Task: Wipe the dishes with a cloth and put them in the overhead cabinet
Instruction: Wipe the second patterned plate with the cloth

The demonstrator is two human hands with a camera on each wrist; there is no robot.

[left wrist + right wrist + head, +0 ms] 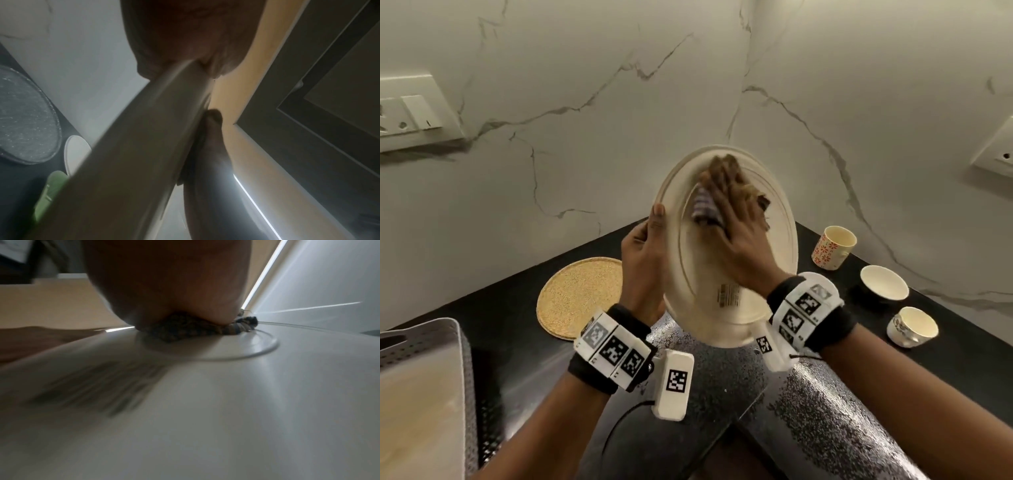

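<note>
Black, speckled stone makes the countertop [825, 428], which meets white marble-veined walls in a corner. Above it the cream oval plate [774, 219] is held tilted on edge, its underside with a printed label facing the head camera — the largest of the dishes in sight. The left hand [643, 253] grips the plate's left rim, thumb over the near face and fingers curled behind it; the left wrist view shows the rim running straight out from the palm. The right hand [739, 236] lies flat on the plate with fingers stretched out, pressing a bunched checked cloth [705, 205] against the upper part of the underside; the right wrist view shows the cloth [185, 331] squashed under the palm, inside the raised foot ring. To the left a grey perforated tray [448, 329] sits at the counter's edge, and beside it a round golden placemat [575, 294]. Well apart on the right stand three smaller pieces — a flower-patterned cup [832, 248], a white bowl [883, 284], and a low patterned teacup [912, 327].
</note>
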